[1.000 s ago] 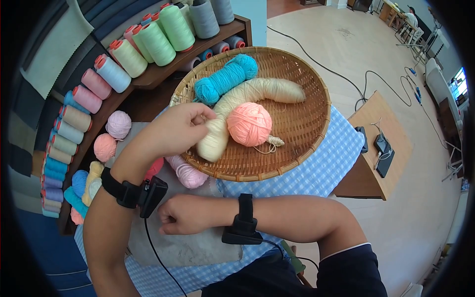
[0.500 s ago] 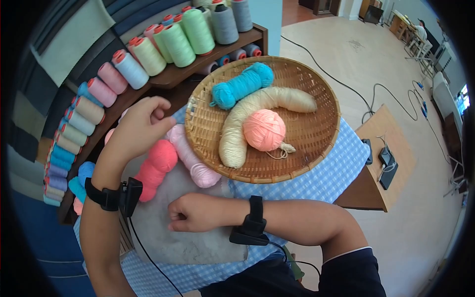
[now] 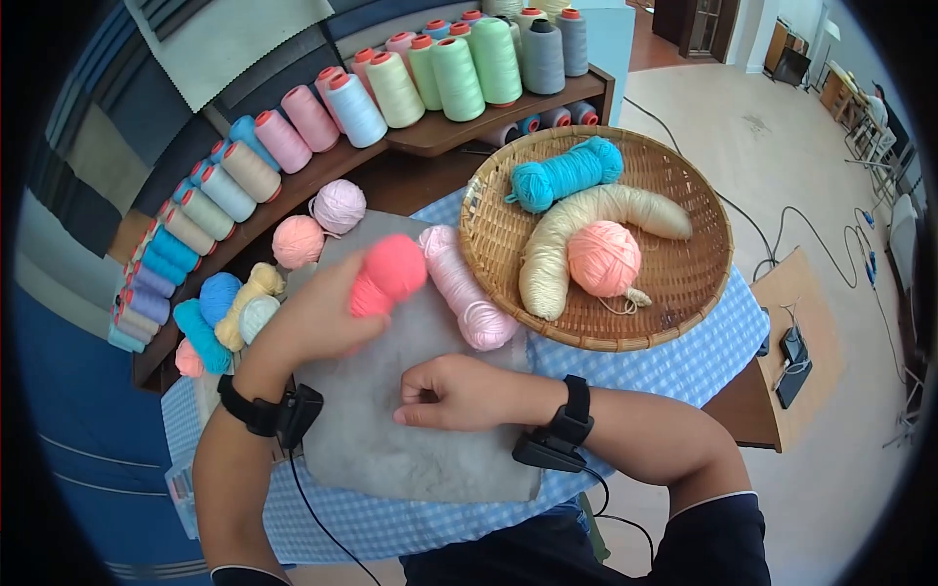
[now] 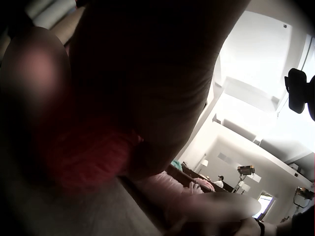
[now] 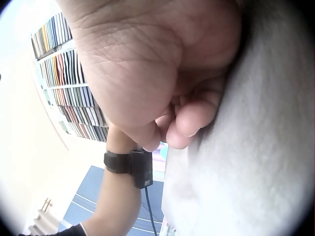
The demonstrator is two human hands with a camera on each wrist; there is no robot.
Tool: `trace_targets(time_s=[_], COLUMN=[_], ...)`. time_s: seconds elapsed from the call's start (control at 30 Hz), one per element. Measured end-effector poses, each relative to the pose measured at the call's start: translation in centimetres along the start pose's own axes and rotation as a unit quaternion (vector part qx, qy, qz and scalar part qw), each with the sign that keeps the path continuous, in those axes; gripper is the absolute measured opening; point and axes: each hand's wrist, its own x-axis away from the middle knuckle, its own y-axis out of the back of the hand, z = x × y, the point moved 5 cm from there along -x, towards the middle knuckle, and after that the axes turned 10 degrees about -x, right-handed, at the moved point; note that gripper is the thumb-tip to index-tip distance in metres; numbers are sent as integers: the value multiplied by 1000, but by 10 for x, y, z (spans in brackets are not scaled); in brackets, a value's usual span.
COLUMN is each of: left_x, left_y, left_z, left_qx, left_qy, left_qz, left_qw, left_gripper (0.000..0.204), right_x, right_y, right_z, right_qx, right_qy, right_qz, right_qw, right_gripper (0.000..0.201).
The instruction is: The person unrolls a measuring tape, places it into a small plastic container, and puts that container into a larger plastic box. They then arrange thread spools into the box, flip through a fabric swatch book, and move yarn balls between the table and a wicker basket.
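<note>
My left hand (image 3: 324, 311) grips a coral-red skein of yarn (image 3: 391, 273) above the grey mat (image 3: 430, 469); in the left wrist view the skein (image 4: 88, 152) is dark against the palm. My right hand (image 3: 459, 393), its fingers loosely curled around nothing, rests at the mat; the right wrist view shows the same hand (image 5: 157, 73) close up. A pale pink skein (image 3: 467, 288) lies between the hands and the wicker basket (image 3: 684, 293). The basket holds a blue skein (image 3: 567, 174), a long cream skein (image 3: 549, 264) and a peach ball (image 3: 604, 259).
Left of the mat lie a peach ball (image 3: 297, 241), a pale pink ball (image 3: 339, 206), a yellow skein (image 3: 249, 305) and several blue and white ones. Cones of thread line a curved wooden shelf (image 3: 440, 135) behind. A small wooden table (image 3: 816, 361) stands at the right.
My left hand has gone from the cream skein in the basket to the coral-red skein, taken hold of it and raised it. The head view has shifted left; my right hand has stayed at the mat.
</note>
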Motion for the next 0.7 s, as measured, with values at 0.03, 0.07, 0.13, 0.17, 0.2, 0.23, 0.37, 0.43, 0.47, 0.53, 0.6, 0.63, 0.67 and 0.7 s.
trace_targets(time_s=[0.03,0.07,0.13,0.17,0.2,0.23,0.37,0.43,0.47,0.53,0.6,0.63,0.67,0.7], left_x=[-2,-5,-17,-23,-30,-37,-76,-89,-95,-108,-118,-123,-132,-140], left_y=[5,15,29,31,33,35,21,19,18,20,17,13,2,-11], left_z=[-4,-5,-11,-20,-39,-57,-106,-129,-137,-151,-165,-165,-166,-165], left_qx=[1,21,117,119,158,197,252,207,203,130,22,23,-45,-113], left_qy=[-5,-2,-11,-12,-58,-104,-197,-252,-255,-268,-301,-301,-288,-273], left_qz=[1,-57,-92,-93,-132,-171,-182,-219,-228,-248,-289,-288,-233,-174], left_qw=[1000,998,989,988,977,960,930,919,917,922,909,909,928,940], left_gripper=[66,65,65,65,63,60,65,69,69,70,60,60,54,47], right_x=[0,0,-1,-1,-1,-2,-1,-1,-1,0,0,0,0,1], right_y=[0,0,-2,-2,-1,-1,-2,1,1,2,1,-1,-2,-2], right_z=[0,-1,-3,-3,-2,-3,-5,-3,0,1,0,-2,-5,-7], right_qx=[2,-12,-25,-33,-42,-40,-23,-24,-33,-42,-34,-34,-46,-58], right_qy=[-2,-10,-20,-9,2,1,10,19,8,-7,1,0,2,5], right_qz=[-4,0,2,-7,-17,-18,-10,-20,-11,-4,-9,-9,-21,-33], right_qw=[1000,1000,1000,999,999,999,1000,999,999,999,999,999,999,998], right_gripper=[28,28,28,30,32,32,30,30,30,31,30,30,30,29])
